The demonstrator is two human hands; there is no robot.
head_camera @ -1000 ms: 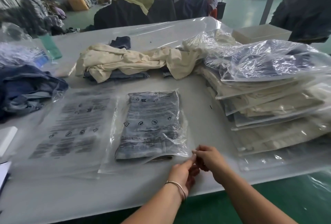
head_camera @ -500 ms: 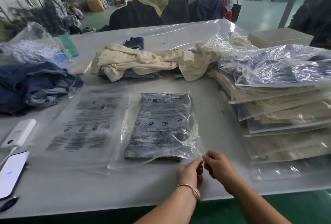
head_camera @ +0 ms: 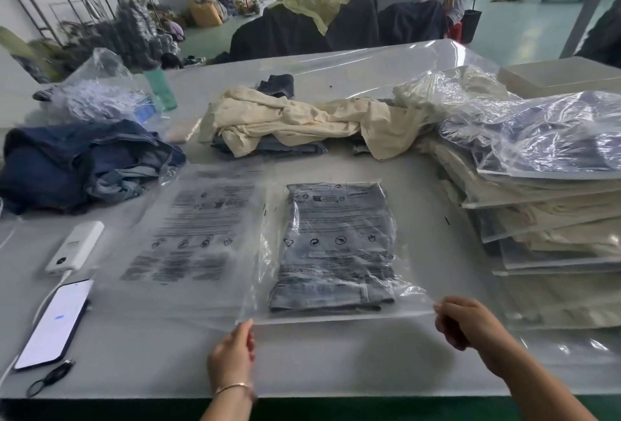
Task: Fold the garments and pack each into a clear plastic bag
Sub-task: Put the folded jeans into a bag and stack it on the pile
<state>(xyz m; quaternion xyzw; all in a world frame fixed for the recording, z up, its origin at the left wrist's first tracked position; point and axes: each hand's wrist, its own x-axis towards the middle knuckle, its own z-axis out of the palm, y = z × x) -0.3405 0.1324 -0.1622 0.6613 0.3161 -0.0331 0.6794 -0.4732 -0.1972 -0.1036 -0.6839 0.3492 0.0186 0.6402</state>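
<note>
Change: hands that met at the bag's near right corner half a second ago are now spread apart along its near edge; the mouth looks drawn flat.
Left grip: left hand [head_camera: 232,348] is pinched on the near left corner of the clear bag [head_camera: 336,252].
Right grip: right hand [head_camera: 465,323] is clenched on the near right corner of the same bag.
Location: bag is laid flat near the front edge of the surface [head_camera: 336,363], about mid-width.
Contents: folded denim garment [head_camera: 336,272] is seen inside, grey-blue, squared, under black printed warning text.
Progress: this piece is judged folded and inserted; sealing appears nearly or fully done.
Done: stack of packed bags [head_camera: 551,219] is piled at the right edge.
Left: cream garments [head_camera: 285,118] and dark denim heap [head_camera: 77,161] remain unfolded; an empty printed bag [head_camera: 188,235] is laid just beside, leftward.
</note>
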